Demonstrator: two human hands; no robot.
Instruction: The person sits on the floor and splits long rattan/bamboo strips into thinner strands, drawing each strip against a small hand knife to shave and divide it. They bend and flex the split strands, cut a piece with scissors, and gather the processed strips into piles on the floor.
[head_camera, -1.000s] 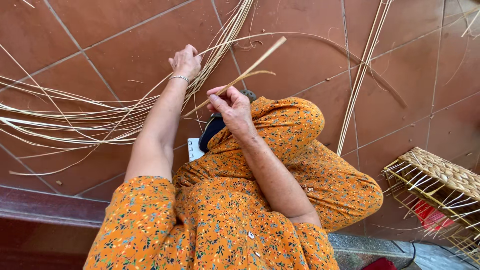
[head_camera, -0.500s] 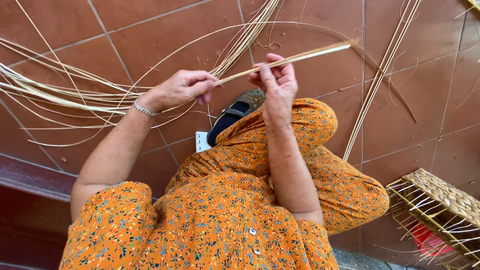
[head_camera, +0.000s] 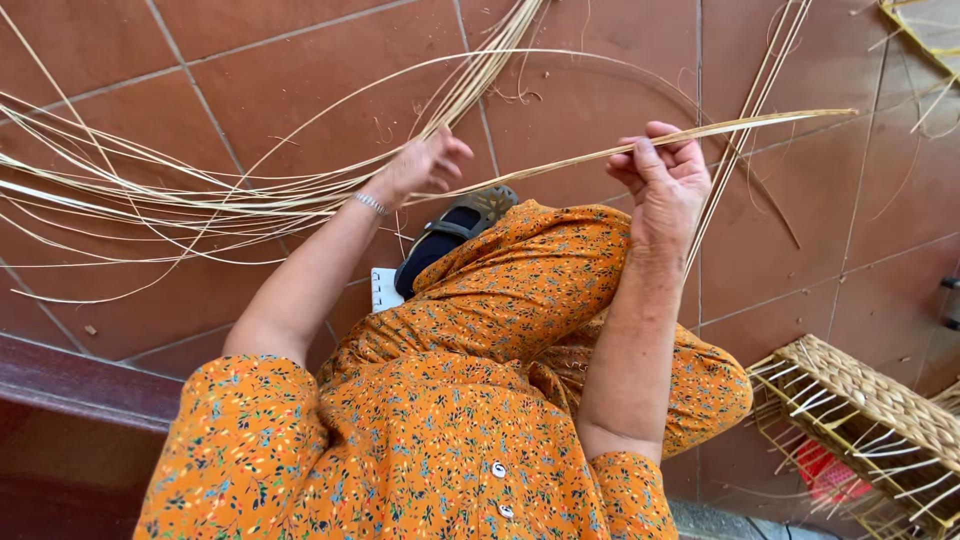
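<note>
The right hand is now pinching a long pale cane strip, thumb against fingers, and holding it higher and further right than half a second ago. The strip is stretching out near-level, its tip reaching far right. The left hand is opening, fingers spread, having let go of the strip it was gripping a moment back; it is hovering beside the loose bundle of canes fanned over the tiled floor. So the strand looks drawn clear. A small white tag is lying by the dark sandal. At near right, a half-woven basket with something red beneath.
</note>
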